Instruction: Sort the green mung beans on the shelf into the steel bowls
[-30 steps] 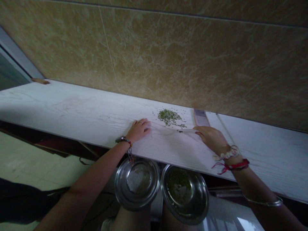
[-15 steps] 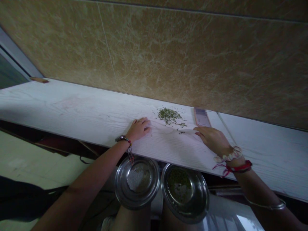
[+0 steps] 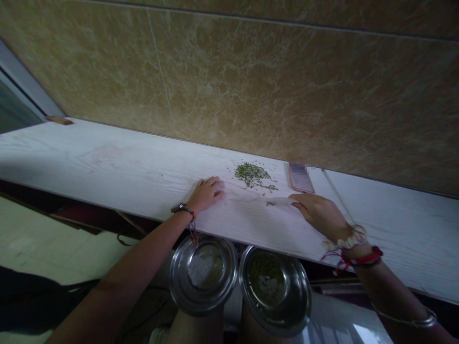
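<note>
My left hand [image 3: 207, 193] rests on the white wood-grain shelf [image 3: 143, 167], its fingers spread and slightly bent, with nothing in them. To its right lies a loose pile of small green beans [image 3: 249, 173], likely mung beans, with strays around it. My right hand [image 3: 321, 212] pinches the handle of a pale spoon [image 3: 285, 201], hard to tell from the white surface. A few beans sit at the spoon's far end, in front of the pile. A phone [image 3: 301, 179] lies just beyond my right fingers.
Below the shelf's front edge, a steel bowl [image 3: 174, 277] with white grains rests near my left knee. Another steel bowl [image 3: 304, 298] with green beans stands at its right. A marbled wall [image 3: 251, 81] rises behind the shelf. A wooden piece [image 3: 59, 120] lies far left.
My right hand and the spoon have moved slightly toward me, carrying the few beans away from the pile. My left hand has stayed in place.
</note>
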Motion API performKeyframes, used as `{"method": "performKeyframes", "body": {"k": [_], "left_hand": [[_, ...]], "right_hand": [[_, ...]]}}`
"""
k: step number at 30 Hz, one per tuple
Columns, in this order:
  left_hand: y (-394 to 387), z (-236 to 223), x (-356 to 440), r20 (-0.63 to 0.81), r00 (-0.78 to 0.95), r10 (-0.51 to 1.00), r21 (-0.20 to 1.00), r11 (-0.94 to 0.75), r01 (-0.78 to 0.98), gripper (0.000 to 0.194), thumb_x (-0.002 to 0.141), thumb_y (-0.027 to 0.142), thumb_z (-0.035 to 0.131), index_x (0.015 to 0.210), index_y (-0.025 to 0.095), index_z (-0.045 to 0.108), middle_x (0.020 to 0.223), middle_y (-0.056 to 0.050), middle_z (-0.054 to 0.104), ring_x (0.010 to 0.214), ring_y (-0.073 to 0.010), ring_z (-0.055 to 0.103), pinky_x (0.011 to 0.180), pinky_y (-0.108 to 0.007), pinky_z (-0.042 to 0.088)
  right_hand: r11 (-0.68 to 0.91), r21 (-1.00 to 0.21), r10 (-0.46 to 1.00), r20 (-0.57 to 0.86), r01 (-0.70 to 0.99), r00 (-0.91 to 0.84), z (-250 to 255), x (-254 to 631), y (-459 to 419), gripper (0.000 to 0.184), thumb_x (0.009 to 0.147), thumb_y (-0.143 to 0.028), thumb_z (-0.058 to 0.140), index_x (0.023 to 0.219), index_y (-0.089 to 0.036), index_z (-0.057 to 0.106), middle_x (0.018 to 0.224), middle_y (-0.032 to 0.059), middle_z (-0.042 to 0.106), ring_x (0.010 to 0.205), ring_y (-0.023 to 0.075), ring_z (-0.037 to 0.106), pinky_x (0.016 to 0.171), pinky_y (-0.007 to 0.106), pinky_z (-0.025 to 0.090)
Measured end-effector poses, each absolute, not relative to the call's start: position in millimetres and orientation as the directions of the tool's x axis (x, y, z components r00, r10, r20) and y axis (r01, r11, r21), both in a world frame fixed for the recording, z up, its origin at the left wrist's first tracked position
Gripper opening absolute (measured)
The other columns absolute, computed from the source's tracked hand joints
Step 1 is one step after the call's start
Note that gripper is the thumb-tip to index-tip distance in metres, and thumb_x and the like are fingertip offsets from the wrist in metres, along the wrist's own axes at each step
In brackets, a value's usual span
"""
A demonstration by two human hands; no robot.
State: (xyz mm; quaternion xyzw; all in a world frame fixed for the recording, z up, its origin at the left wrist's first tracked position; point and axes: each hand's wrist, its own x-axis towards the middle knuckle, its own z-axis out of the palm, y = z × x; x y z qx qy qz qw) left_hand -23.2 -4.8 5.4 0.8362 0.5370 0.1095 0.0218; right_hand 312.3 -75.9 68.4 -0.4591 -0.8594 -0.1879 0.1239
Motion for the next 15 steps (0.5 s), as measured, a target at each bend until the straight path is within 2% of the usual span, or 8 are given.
{"method": "performKeyframes", "body": {"k": [9,15], "left_hand": [[-5,4,-23,0.163,0.405,0.900,0.153,-0.429,0.890,0.036,0.096,0.030,0.044,0.128,0.019,0.056,0.146,-0.013,0.049,0.136,-0.0257,0.043,0.109,-0.047,0.034],[-3,2,-25,0.189,0.412,0.891,0.149,-0.441,0.885,0.035,0.095,0.030,0.045,0.126,0.022,0.057,0.145,-0.011,0.050,0.134,-0.0246,0.045,0.108,-0.046,0.036]], "right_hand": [[0.487,0.275,0.692,0.458,0.829,-0.558,65,314,-83,0.027,0.090,-0.014,0.045,0.094,-0.019,0.071,0.084,0.0060,0.077,0.071,0.0174,0.072,0.063,0.026,0.055],[0.514,0.283,0.653,0.482,0.809,-0.584,67,314,-91,0.028,0.093,-0.016,0.043,0.095,-0.018,0.071,0.084,0.0066,0.077,0.072,0.0172,0.072,0.066,0.026,0.055]]}}
